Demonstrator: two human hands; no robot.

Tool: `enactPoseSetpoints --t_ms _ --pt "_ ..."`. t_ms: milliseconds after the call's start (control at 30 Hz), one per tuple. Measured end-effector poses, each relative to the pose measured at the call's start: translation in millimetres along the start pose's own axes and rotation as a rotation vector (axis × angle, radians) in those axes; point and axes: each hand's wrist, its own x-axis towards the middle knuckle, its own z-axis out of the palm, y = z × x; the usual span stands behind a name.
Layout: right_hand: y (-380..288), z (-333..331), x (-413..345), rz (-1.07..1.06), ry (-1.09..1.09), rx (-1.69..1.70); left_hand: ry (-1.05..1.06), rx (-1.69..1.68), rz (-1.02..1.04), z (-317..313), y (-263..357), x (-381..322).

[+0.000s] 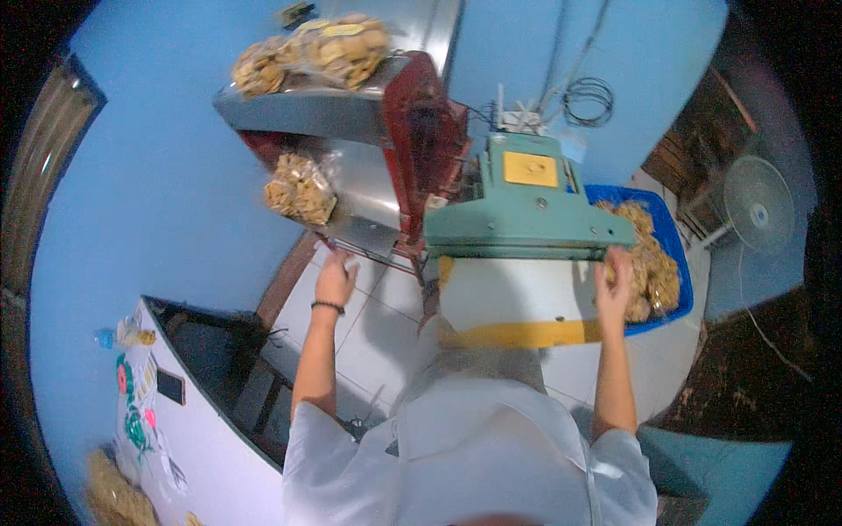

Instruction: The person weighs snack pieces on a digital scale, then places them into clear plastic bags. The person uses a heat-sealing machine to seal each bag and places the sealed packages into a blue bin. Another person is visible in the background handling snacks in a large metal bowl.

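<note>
My left hand (335, 279) is raised over the tiled floor, thumb apart from the fingers and nothing visible in it. It is nearest to the lower metal shelf, where a clear plastic bag of chips (300, 189) lies. My right hand (613, 279) is at the right end of a green sealing machine (526, 220), fingers apart and slightly curled. Whether it touches the machine is unclear. Below the sealing bar is a pale work plate (506, 289) with a yellow front edge (526, 334). Beside my right hand, a blue plastic crate (687, 289) holds several bags of chips (658, 279).
More bagged chips (342, 49) lie on the upper metal shelf (302, 115) of a red-framed stand (421, 98). At left, a white table (210, 437) bears a smartphone (171, 386) and green ties (135, 427). A fan (758, 214) stands at right; cables (587, 102) hang behind the machine.
</note>
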Motion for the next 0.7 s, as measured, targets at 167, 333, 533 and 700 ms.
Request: enactPoseSetpoints --t_ms 167,333,533,700 --pt "-50.3 65.1 -64.2 0.185 -0.204 0.068 0.387 0.054 0.014 -35.4 -67.6 131.2" --pt "-59.4 81.7 -56.6 0.166 -0.197 0.05 0.201 0.106 -0.239 -19.8 -82.3 193.5" --pt "-76.0 85.7 -48.4 0.097 -0.252 0.058 0.55 0.0 0.044 -50.9 -45.2 155.9" --pt "-116.8 115.2 -42.2 0.083 -0.709 0.233 0.425 -0.125 0.426 -136.3 66.4 95.5"
